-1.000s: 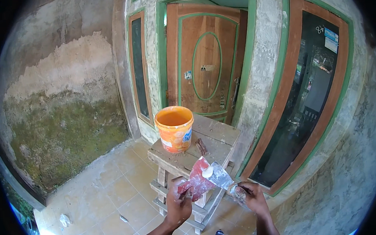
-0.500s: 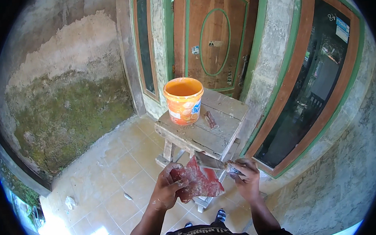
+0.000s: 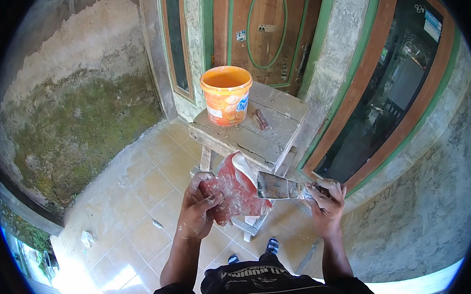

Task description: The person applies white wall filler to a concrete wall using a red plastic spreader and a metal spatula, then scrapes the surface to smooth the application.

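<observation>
My left hand is closed on the left side of a red flexible sheet, thumb on top. Whitish smears cover the sheet, and its far edge curls up, showing a pale face. In my right hand is the handle of a putty knife. Its wide, stained metal blade points left and lies at the sheet's right edge; whether they touch I cannot tell. Beyond my hands, an orange plastic bucket stands upright on a wooden stool.
A small reddish-brown piece lies on the stool beside the bucket. Behind are a wooden door and, at right, a tall framed window. A mossy wall bounds the left. White scraps lie on the tiled floor.
My right hand has moved right, drawing the putty knife from the sheet's upper part toward its right edge. The sheet's far edge now curls up more. The view has tipped downward.
</observation>
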The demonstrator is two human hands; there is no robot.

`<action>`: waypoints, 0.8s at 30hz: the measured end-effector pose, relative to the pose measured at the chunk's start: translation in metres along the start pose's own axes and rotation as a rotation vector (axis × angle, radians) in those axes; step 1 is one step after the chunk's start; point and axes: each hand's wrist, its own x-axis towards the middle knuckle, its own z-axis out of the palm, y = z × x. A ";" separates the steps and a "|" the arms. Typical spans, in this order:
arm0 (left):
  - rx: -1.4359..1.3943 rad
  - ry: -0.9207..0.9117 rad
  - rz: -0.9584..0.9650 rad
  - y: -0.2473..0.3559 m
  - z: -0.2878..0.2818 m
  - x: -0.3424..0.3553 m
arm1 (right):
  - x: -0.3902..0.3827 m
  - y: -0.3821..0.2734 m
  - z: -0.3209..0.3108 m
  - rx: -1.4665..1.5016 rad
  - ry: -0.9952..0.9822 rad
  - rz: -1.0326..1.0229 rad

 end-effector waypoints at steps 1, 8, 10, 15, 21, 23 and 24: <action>0.006 0.014 0.021 0.000 0.000 0.000 | 0.001 -0.001 -0.004 -0.003 -0.003 0.003; 0.197 0.151 0.267 -0.010 0.009 0.001 | -0.013 -0.010 -0.023 0.795 -0.180 0.549; 0.334 0.183 0.344 -0.015 0.010 -0.003 | -0.013 -0.014 -0.026 0.801 -0.429 0.677; 0.480 0.044 0.445 -0.027 0.027 -0.012 | -0.016 -0.007 -0.021 0.827 -0.468 0.769; 0.849 -0.192 0.374 -0.036 0.033 -0.017 | -0.007 -0.001 -0.018 0.923 -0.448 0.760; 0.708 -0.152 0.215 -0.040 0.037 -0.016 | -0.010 0.004 -0.015 0.938 -0.374 0.737; 0.567 -0.105 0.060 -0.041 0.038 -0.016 | -0.012 0.005 -0.013 0.940 -0.372 0.739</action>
